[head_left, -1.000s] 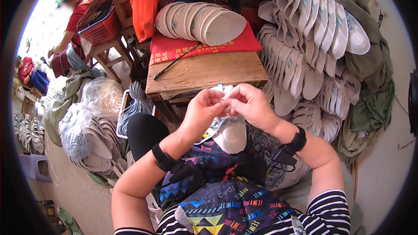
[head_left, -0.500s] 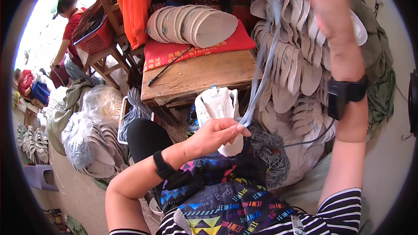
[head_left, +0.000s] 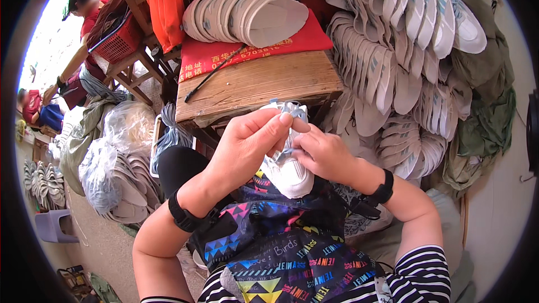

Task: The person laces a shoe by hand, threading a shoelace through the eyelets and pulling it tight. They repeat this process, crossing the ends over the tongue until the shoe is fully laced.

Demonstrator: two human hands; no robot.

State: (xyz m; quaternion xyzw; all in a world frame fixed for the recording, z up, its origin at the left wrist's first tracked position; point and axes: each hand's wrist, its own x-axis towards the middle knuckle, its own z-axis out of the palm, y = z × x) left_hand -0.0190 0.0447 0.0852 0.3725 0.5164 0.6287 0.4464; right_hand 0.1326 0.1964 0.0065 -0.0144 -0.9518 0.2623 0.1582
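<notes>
A white mesh shoe upper [head_left: 290,178] rests on my lap, its toe pointing toward me. Over its tongue area, a pale blue-grey shoelace [head_left: 287,149] runs between my two hands. My left hand [head_left: 247,137] is closed in a pinch on the lace at the upper's left side, thumb against forefinger. From the right, my right hand [head_left: 325,154] also pinches the lace, its fingers curled close to the left fingertips. The fingers hide much of the eyelet area, so I cannot tell how the lace threads there.
Ahead stands a wooden bench [head_left: 264,87] with a red cloth [head_left: 311,36], a row of nested shoe uppers [head_left: 236,19] and a thin black tool [head_left: 213,76]. Many uppers [head_left: 365,67] are heaped at right. Plastic-bagged uppers [head_left: 120,163] and lace bundles [head_left: 171,134] lie left. A co-worker [head_left: 84,17] sits beyond.
My right hand has come down from high at the right, where it held the lace stretched up, to the shoe upper. My left hand has moved up and left over it.
</notes>
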